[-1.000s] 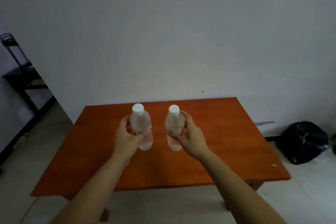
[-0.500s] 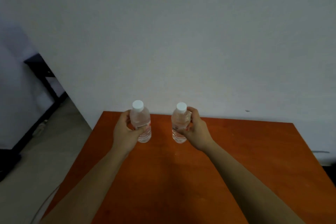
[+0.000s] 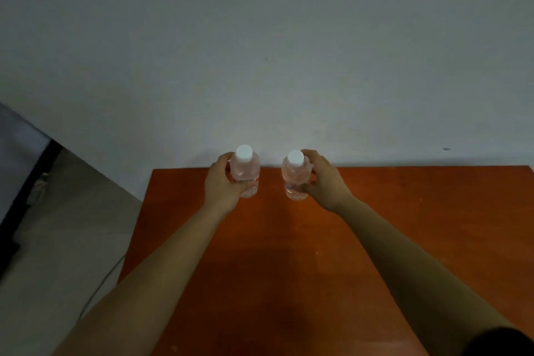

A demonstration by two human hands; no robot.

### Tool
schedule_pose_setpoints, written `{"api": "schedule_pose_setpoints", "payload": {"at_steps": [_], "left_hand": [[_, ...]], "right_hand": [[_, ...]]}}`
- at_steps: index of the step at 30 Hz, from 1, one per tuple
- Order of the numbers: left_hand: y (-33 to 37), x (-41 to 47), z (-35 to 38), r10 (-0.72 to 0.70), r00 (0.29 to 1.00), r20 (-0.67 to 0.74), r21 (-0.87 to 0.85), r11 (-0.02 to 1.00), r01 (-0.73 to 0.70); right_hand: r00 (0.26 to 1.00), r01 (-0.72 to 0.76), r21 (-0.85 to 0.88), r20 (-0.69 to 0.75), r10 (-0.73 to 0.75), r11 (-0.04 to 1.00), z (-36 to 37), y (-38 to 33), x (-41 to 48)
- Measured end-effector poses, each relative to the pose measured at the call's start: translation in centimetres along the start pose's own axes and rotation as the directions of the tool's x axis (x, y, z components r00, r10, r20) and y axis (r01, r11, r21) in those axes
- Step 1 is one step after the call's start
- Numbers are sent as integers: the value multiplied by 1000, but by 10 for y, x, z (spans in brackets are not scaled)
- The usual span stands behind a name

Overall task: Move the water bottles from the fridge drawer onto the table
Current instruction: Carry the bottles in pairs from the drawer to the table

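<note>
Two clear water bottles with white caps stand upright near the far edge of the orange-brown wooden table (image 3: 289,254). My left hand (image 3: 222,185) grips the left bottle (image 3: 245,173) around its body. My right hand (image 3: 323,182) grips the right bottle (image 3: 294,176) from its right side. The bottles are a hand's width apart. Their bases look to be on or just above the tabletop; I cannot tell which. The fridge drawer is out of view.
A plain grey-white wall (image 3: 260,52) rises right behind the table's far edge. Light floor (image 3: 63,225) lies to the left, with a dark frame (image 3: 26,191) and a thin cable (image 3: 98,286) beside the table.
Both hands have carried the bottles forward to the table's far edge, and I have stepped closer, so the table fills the lower view. The black bag at right has left the view.
</note>
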State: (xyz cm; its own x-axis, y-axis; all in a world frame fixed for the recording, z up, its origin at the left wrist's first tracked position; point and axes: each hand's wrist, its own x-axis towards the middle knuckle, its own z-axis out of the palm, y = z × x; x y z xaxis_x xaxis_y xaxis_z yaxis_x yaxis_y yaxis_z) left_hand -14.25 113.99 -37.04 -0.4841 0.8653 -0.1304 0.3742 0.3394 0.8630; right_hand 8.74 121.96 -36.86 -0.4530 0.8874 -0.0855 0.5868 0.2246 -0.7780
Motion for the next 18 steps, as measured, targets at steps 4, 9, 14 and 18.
{"api": "schedule_pose_setpoints", "payload": {"at_steps": [4, 9, 14, 18], "left_hand": [[-6, 29, 20, -7, 998, 57, 28, 1000, 6], [-12, 49, 39, -26, 995, 95, 6, 1000, 26], [-14, 54, 52, -18, 995, 100, -4, 1000, 19], [-13, 57, 51, -36, 991, 128, 8, 999, 35]], "right_hand": [[999, -25, -3, 28, 26, 1000, 4, 12, 30], [995, -94, 86, 27, 92, 992, 3, 24, 55], [991, -93, 96, 104, 83, 991, 3, 26, 62], [989, -85, 68, 130, 76, 994, 5, 27, 56]]}}
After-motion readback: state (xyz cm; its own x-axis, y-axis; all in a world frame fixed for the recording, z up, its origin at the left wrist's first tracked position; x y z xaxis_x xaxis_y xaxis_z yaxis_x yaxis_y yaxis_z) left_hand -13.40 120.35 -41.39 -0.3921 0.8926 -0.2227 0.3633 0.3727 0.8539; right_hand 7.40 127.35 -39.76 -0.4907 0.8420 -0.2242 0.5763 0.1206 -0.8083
